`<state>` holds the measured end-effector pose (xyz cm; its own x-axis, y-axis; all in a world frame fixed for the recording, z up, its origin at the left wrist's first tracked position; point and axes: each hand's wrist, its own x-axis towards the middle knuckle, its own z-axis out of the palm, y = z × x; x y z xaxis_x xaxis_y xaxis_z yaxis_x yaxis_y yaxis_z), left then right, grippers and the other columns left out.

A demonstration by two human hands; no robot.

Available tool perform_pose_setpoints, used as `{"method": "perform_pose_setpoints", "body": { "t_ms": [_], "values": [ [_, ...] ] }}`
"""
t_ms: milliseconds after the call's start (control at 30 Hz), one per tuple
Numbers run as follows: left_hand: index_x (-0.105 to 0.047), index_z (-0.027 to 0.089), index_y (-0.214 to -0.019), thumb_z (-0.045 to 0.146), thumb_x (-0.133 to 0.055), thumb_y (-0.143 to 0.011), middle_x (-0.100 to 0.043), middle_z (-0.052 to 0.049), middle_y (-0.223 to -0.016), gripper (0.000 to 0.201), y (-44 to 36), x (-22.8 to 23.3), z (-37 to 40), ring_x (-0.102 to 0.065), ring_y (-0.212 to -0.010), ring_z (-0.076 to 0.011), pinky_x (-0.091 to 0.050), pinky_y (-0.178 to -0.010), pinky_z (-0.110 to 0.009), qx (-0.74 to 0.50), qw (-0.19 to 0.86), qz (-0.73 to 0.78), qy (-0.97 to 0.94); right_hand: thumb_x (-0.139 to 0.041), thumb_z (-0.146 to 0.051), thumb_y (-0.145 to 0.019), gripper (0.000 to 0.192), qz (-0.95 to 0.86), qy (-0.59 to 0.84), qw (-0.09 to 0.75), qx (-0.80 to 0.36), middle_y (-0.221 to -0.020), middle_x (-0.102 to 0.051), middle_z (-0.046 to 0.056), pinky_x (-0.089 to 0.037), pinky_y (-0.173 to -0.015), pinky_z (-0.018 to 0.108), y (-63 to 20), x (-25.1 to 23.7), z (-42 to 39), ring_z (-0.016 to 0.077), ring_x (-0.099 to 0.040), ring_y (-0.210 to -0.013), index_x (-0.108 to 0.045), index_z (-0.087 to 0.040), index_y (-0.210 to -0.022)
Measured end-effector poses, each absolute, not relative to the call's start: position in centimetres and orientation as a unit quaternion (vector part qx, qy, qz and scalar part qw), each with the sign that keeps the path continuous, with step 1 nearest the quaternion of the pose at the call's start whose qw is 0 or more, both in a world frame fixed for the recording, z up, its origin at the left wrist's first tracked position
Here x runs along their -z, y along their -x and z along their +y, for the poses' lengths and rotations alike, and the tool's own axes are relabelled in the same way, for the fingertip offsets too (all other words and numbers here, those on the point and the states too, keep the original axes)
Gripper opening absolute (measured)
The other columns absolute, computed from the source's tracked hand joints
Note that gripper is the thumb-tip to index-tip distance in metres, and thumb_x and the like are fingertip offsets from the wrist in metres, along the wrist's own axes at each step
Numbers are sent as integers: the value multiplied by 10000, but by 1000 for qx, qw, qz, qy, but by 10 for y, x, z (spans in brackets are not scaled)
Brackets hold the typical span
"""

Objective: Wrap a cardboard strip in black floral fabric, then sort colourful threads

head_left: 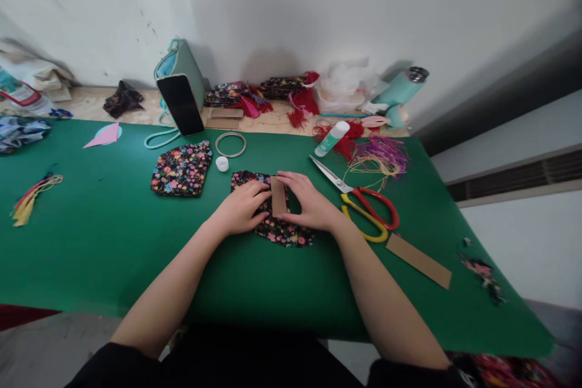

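Floral cloth (284, 236): lying on the green surface (136, 254), under both hands; reference for the rest, left/right as the worker has it.
Card strip (279, 197): on top of the cloth, long side pointing toward the wall.
Left hand (244, 206): palm down over the cloth's left part, fingertips by the strip's left edge; grip moderately wide, thumb apart from fingers.
Right hand (311, 203): grip wide, fingertips at the strip's far end, thumb at its near end.
Floral piece (182, 170): left of the cloth, well apart.
White cap (222, 163) + ring (244, 147): just beyond the cloth's far left corner, ring farther out.
Scissors (348, 188): right of the cloth, blades spread slightly.
Glue stick (331, 139): beyond the cloth, to the right.
Spare card (419, 260): right of the cloth, past the scissors handles.
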<state>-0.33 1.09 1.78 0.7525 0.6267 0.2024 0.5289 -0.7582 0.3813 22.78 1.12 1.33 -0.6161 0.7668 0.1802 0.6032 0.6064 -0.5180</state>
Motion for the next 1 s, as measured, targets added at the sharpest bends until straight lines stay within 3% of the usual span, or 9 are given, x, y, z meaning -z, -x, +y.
{"method": "perform_pose_setpoints", "body": {
  "t_ms": [133, 267, 533, 800, 900, 1000],
  "values": [
    [-528, 103, -1221, 248, -555, -854, -537, -173, -1274, 395, 4, -17, 10, -481, -1236, -301, -414, -1047, -479, -156, 151, 318, -923, -669, -439, -810, 653, -877, 392, 172, -216, -1438, -432, 172, -333, -1101, 526, -228, -13, 12, 313, -361, -1340, -432, -172, -1357],
    [-498, 133, -1274, 253, -551, -854, -505, -168, -1343, 439, 3, -16, 8, -369, -1345, -317, -356, -1083, -519, -148, 138, 330, -922, -644, -417, -838, 626, -877, 400, 152, -217, -1466, -407, 164, -324, -1110, 513, -227, -16, 11, 300, -334, -1361, -438, -170, -1376],
    [-341, 198, -1444, 339, -479, -908, -339, -90, -1521, 571, 5, -14, 13, -229, -1421, -311, -211, -1138, -545, -90, 142, 357, -919, -632, -410, -842, 589, -875, 420, 130, -205, -1486, -356, 197, -338, -1086, 556, -224, -21, 6, 323, -315, -1385, -468, -172, -1355],
    [-365, 163, -1436, 347, -497, -884, -241, -96, -1559, 596, 5, -17, 11, -137, -1438, -348, -206, -1131, -551, -65, 132, 356, -923, -655, -392, -827, 612, -872, 437, 106, -193, -1472, -379, 201, -350, -1095, 503, -222, -26, 4, 316, -344, -1366, -468, -125, -1344],
    [-452, 128, -1367, 315, -510, -852, -309, -88, -1534, 551, 0, -22, 16, -102, -1446, -342, -136, -1157, -548, -76, 124, 326, -934, -667, -336, -819, 568, -871, 461, 80, -151, -1434, -425, 216, -395, -1052, 495, -218, -36, -2, 333, -400, -1322, -497, -106, -1310],
    [-563, 138, -1238, 240, -497, -810, -453, -92, -1451, 445, -6, -27, 23, -201, -1434, -297, -113, -1175, -512, -77, 130, 307, -940, -631, -245, -836, 326, -870, 482, 34, -93, -1241, -592, 205, -481, -912, 466, -207, -53, -17, 330, -560, -1127, -605, -103, -1129]
  ]
}}
